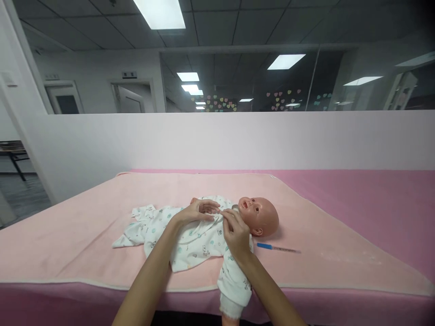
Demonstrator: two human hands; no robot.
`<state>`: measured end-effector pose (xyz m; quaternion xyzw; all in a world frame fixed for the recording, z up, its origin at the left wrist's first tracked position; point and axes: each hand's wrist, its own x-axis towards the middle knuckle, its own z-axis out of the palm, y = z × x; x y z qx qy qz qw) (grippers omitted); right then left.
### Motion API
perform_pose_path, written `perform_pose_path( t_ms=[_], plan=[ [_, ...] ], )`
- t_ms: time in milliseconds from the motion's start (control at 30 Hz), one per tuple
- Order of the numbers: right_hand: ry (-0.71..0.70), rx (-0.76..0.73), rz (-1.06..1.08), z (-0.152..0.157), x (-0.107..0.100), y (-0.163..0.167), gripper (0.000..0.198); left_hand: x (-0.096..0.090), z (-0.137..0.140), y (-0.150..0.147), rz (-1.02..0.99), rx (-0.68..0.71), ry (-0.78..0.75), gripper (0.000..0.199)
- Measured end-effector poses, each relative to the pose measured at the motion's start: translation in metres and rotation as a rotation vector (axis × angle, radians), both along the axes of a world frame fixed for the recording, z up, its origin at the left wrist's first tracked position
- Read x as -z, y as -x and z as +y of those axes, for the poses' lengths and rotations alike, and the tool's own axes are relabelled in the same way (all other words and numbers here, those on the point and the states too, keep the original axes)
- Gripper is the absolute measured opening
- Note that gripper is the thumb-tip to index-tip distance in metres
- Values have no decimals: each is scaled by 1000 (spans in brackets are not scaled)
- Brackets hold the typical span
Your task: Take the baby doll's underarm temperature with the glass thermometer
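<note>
A baby doll point(261, 215) lies on its back, head to the right, in a white printed baby outfit point(197, 249). My left hand point(200, 211) is over the doll's chest, with its fingers curved and the thumb apart. Near the doll's neck, my right hand point(236, 230) has its thumb and fingers pinched together at the front of the outfit. What lies between those fingertips is too small to make out. One doll sleeve point(234, 280) hangs toward the front edge. Beside the doll's head lies a thin stick with a blue end point(272, 247), like a thermometer.
A peach blanket point(84, 235) covers much of the pink table surface point(356, 199). Behind it stands a low white wall point(238, 140) with glass above. At the far left, a dark-legged table point(15, 158) shows through an opening.
</note>
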<state>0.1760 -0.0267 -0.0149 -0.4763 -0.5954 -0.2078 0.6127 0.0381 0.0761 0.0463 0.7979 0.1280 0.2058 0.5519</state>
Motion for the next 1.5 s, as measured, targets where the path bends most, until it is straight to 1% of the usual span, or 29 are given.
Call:
perform_pose_path(
  t_ms=[67,133,200,267,333,467,567,700,833,933,1133,1267,1367,1433,1500],
  plan=[
    [78,-44,-128,3,-2,3,27,2,-4,9,8,-25,-32,41],
    [166,-22,-172,10,-5,5,25,5,-10,12,36,-62,-107,37],
    [231,30,-140,18,-8,6,23,9,-15,10,50,-126,-200,37],
    [256,64,-74,24,-10,6,23,12,-19,7,40,-201,-249,38],
    [243,67,-12,26,-9,7,22,15,-20,5,19,-252,-237,34],
    [144,15,32,20,-9,8,22,16,-16,7,-38,-313,-115,21],
    [104,-25,-27,14,-10,9,21,15,-14,9,-78,-347,-51,21],
    [112,-32,-171,12,-9,9,22,15,-13,10,-104,-331,-1,21],
    [127,12,-279,13,-6,10,20,17,-11,9,-95,-337,-9,20],
    [165,60,-342,12,-5,11,17,18,-9,9,-96,-338,-17,19],
    [234,118,-433,9,-7,13,15,19,-8,8,-92,-351,-39,19],
    [232,57,-451,7,-8,12,18,19,-8,8,-103,-365,-55,18],
    [182,-9,-436,8,-7,11,21,19,-9,8,-90,-375,-67,20],
    [136,-35,-383,9,-6,10,22,18,-10,9,-80,-371,-71,19],
    [96,-39,-286,10,-5,10,23,16,-12,10,-71,-339,-79,18]
  ],
)
